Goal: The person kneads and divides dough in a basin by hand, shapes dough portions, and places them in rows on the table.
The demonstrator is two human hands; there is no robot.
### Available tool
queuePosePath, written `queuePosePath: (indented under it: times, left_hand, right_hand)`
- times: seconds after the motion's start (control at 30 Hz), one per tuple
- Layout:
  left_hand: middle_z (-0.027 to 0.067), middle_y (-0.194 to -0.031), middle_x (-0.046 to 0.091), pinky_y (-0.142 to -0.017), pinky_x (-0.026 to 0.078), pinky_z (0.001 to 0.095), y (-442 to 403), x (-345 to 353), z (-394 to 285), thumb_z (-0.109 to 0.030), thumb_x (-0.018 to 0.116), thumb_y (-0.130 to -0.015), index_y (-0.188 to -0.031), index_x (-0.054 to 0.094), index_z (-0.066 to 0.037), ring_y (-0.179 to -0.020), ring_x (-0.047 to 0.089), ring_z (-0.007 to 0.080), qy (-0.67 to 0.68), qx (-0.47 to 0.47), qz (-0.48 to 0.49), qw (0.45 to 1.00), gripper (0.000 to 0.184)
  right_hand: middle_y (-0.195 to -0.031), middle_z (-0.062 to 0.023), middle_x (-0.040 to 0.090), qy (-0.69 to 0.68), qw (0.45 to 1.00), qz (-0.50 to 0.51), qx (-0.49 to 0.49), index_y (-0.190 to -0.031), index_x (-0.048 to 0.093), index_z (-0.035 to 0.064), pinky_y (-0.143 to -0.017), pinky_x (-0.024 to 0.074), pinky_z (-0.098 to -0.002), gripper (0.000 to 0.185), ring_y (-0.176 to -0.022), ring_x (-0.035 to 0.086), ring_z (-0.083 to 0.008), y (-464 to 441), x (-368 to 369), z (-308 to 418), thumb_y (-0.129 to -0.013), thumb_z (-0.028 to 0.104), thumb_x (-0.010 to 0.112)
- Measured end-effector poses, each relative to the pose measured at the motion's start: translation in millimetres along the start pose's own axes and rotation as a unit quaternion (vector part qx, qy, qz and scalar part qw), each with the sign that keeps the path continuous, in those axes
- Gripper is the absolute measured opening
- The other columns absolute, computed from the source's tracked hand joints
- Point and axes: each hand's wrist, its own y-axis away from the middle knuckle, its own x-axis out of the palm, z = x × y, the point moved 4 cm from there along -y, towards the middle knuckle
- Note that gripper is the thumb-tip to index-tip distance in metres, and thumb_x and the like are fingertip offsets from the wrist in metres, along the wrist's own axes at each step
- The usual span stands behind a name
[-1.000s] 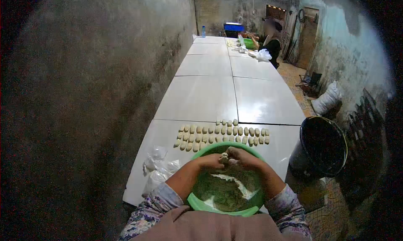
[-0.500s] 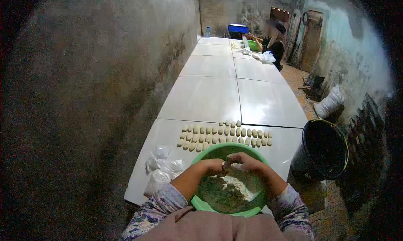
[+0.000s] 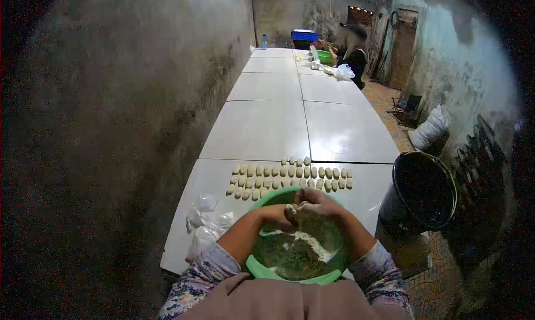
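My left hand [image 3: 280, 215] and my right hand [image 3: 315, 202] meet above the far part of a green bowl [image 3: 262, 266], fingers curled in against each other. Between them shows a bit of a pale lump, apparently a piece of dough [image 3: 291, 209]; the fingers hide most of it. White flour [image 3: 312, 243] lies in the bowl below my hands. Just beyond the rim, small oval dough pieces [image 3: 276, 172] stand in rows on the white table [image 3: 256, 127].
Plastic bags [image 3: 209, 225] with white contents lie left of the bowl. A large black bucket [image 3: 415, 194] stands at the table's right side, with a white sack [image 3: 430, 127] behind. At the far end, a person [image 3: 355, 49] is beside another green basin [image 3: 323, 57].
My hands have drawn closer together, with the right one slightly higher over the far rim. The whole view has shifted a little, so everything appears further left.
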Motion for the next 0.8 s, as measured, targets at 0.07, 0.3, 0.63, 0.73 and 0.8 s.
queuePosePath:
  times: [0.07,0.3,0.63,0.73,0.8]
  left_hand:
    - [0.0063,-0.105,0.057,-0.074,0.046,0.0307,-1,-5,7,-0.018,0.07,-0.071,-0.119,0.047,-0.003,-0.093,0.053,0.016,-0.01,-0.051,-0.027,0.998,0.056]
    - [0.0042,-0.089,0.059,-0.071,0.044,0.0279,34,20,-76,-0.038,0.057,-0.08,-0.109,0.054,-0.003,-0.074,0.054,0.014,0.171,-0.093,0.01,0.981,0.045]
    - [0.0149,-0.091,0.06,-0.067,0.043,0.0367,-3,10,-16,-0.015,0.053,-0.083,-0.113,0.051,-0.005,-0.076,0.055,0.0227,-0.152,-0.047,-0.009,0.987,0.032]
    - [0.0153,-0.097,0.059,-0.068,0.044,0.0382,-11,14,-3,-0.008,0.051,-0.082,-0.115,0.051,-0.006,-0.08,0.056,0.0245,-0.173,-0.075,0.016,0.982,0.033]
    - [0.0151,-0.101,0.058,-0.068,0.045,0.039,-11,14,-2,-0.007,0.05,-0.082,-0.115,0.051,-0.007,-0.081,0.056,0.0256,-0.142,-0.081,0.003,0.987,0.033]
  right_hand:
    - [-0.089,-0.0039,0.056,0.155,0.987,0.0,0.045,-0.089,0.054,0.0021,-0.077,0.041,-0.0285,0.014,-0.085,0.051,-0.0134,10,9,24,-0.079,0.012,0.058]
    - [-0.072,-0.0023,0.051,-0.251,0.922,-0.077,0.285,-0.088,0.055,0.0054,-0.052,0.0358,-0.0257,0.018,-0.058,0.043,-0.012,13,13,1,-0.086,0.021,0.047]
    - [-0.091,-0.0091,0.059,-0.134,0.989,0.006,0.058,-0.1,0.055,-0.0006,-0.072,0.0438,-0.0319,0.024,-0.08,0.054,-0.0148,23,10,-37,-0.084,0.016,0.049]
    - [-0.098,-0.0127,0.059,-0.245,0.964,-0.012,0.107,-0.103,0.054,-0.0026,-0.082,0.0435,-0.0321,0.033,-0.089,0.055,-0.0189,37,11,-14,-0.082,0.023,0.054]
    - [-0.102,-0.0162,0.058,-0.331,0.93,-0.042,0.153,-0.105,0.053,-0.0046,-0.091,0.0431,-0.0332,0.043,-0.098,0.056,-0.0221,55,16,18,-0.079,0.028,0.059]
